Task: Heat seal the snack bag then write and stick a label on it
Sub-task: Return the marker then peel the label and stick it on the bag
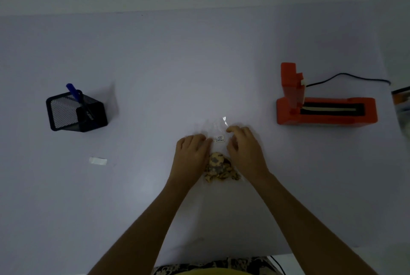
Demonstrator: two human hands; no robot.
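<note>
A clear plastic snack bag lies flat on the table in front of me, with yellow and dark snack pieces bunched at its near end. A small white label with dark writing sits on the bag between my hands. My left hand rests on the bag's left side, fingers curled down on the plastic. My right hand presses on the right side, fingertips beside the label. An orange heat sealer stands to the right with its arm raised.
A black mesh pen holder with a blue pen stands at the left. A small white paper strip lies near it on the white table. The sealer's black cord runs off right.
</note>
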